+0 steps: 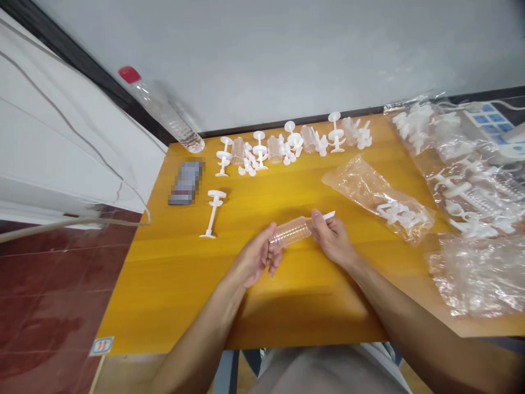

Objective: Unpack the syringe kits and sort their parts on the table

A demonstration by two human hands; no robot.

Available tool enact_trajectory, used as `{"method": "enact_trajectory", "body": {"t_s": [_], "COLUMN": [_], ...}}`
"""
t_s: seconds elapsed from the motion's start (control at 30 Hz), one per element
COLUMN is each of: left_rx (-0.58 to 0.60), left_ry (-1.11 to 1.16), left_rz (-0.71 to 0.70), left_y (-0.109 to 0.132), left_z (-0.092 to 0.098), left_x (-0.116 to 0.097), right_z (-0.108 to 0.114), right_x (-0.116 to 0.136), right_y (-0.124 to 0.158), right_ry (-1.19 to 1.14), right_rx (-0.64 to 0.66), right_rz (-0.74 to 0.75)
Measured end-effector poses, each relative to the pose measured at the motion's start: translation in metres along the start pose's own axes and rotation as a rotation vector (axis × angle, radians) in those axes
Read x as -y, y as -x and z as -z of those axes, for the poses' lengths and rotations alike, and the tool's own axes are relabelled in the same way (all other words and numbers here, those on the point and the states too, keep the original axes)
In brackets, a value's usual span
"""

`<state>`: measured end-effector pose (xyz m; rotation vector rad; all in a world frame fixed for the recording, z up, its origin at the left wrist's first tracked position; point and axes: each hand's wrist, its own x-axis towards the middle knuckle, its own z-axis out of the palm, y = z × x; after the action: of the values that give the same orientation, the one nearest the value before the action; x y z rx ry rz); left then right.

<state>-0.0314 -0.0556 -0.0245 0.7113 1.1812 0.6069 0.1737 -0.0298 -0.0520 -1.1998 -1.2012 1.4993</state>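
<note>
Head view, clear barrel: the ribbed clear barrel (291, 232) is held above the table (164, 284), between both hands, slightly higher at its right end.
Left hand: the left hand (262, 254) grips the barrel's left end between thumb and curled fingers.
Right hand: the right hand (333, 239) pinches a white tip piece (329, 215) at the barrel's right end; the fingers cover the join, so I cannot tell whether the piece is seated.
Loose plunger: a white plunger (213, 213) lies left of the hands.
Back row: four white plungers (223, 156) alternate with clear barrels (275, 149) and small white pieces (247, 164).
Left side: a pixelated phone-shaped object (186, 182) lies near a red-capped bottle (168, 112).
Right side: a small bag (353, 178) holds white pieces, beside a larger parts bag (435, 164) and crumpled clear plastic (479, 276).
</note>
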Motion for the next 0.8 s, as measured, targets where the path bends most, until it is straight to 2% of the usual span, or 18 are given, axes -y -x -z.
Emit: {"method": "enact_trajectory", "body": {"t_s": [0.03, 0.07, 0.1, 0.2, 0.27, 0.33, 0.4, 0.47, 0.5, 0.53, 0.6, 0.7, 0.77, 0.8], "left_rx": [0.024, 0.008, -0.05, -0.277, -0.327, -0.29, -0.176, -0.065, -0.05, -0.076, -0.251, -0.683, -0.968, -1.072], "left_ry": [-0.034, -0.085, -0.145, -0.329, -0.356, -0.216, 0.037, 0.25, 0.306, 0.32, 0.223, -0.192, -0.552, -0.724], "left_rz": [0.054, 0.036, -0.048, -0.436, -0.54, -0.458, -0.232, -0.008, 0.043, 0.028, -0.175, -0.541, -0.633, -0.639], "left_y": [0.003, 0.007, 0.012, 0.025, 0.03, 0.033, 0.036, 0.041, 0.044, 0.048, 0.05, 0.041, 0.028, 0.02], "left_z": [0.002, 0.004, 0.005, 0.0, -0.005, -0.007, -0.004, 0.003, 0.008, 0.013, 0.024, 0.039, 0.048, 0.053], "left_x": [-0.001, -0.001, 0.0, 0.007, 0.013, 0.018, 0.022, 0.024, 0.025, 0.025, 0.024, 0.017, 0.011, 0.008], "right_z": [-0.001, -0.002, -0.002, -0.005, -0.007, -0.01, -0.01, -0.008, -0.007, -0.007, -0.01, -0.029, -0.047, -0.056], "right_x": [0.001, 0.001, 0.002, 0.002, 0.002, 0.003, 0.007, 0.015, 0.02, 0.025, 0.035, 0.047, 0.05, 0.05], "right_y": [0.001, 0.002, 0.002, 0.002, 0.003, 0.004, 0.007, 0.008, 0.008, 0.006, -0.003, -0.034, -0.061, -0.075], "right_ry": [0.006, 0.01, 0.011, 0.007, 0.012, 0.028, 0.026, 0.023, 0.056, 0.128, 0.397, 0.875, 1.091, 1.154], "right_rx": [0.025, 0.047, 0.065, 0.089, 0.106, 0.142, 0.153, 0.105, 0.07, 0.048, 0.071, 0.143, 0.17, 0.188], "right_rz": [0.013, 0.02, 0.019, -0.014, -0.039, -0.048, -0.027, 0.023, 0.058, 0.096, 0.166, 0.23, 0.226, 0.216]}}
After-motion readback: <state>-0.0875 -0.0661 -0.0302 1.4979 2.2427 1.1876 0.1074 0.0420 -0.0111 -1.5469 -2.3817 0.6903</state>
